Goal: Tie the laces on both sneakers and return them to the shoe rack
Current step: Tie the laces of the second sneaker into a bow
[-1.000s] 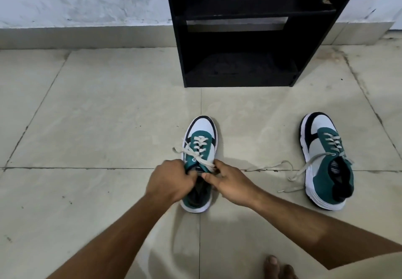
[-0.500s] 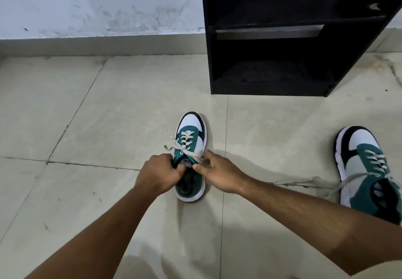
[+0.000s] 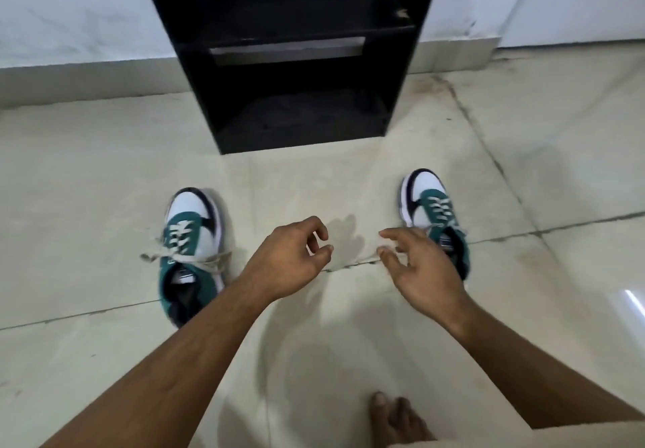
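- The black shoe rack [image 3: 289, 74] stands against the wall at the far side of the tiled floor [image 3: 87, 175], its lower shelves bare, well beyond both sneakers.
- The left sneaker [image 3: 190, 248] sits on the floor just left of the left forearm; its laces [image 3: 185, 255] cross the tongue in what looks like a knot, though blur hides whether it is snug.
- The right sneaker [image 3: 434, 217] lies partly behind the right hand, toe toward the rack; its lace appears loose, so tying it is judged the step in hand.
- To do it well, the person should take 1 lace end in each hand, draw them evenly tight, then form 2 equal loops.
- The left hand [image 3: 289, 255] hangs between the 2 sneakers, fingers loosely curled, holding nothing.
- The right hand [image 3: 422, 266] is spread, fingers apart, close over the right sneaker's collar, gripping nothing visible.
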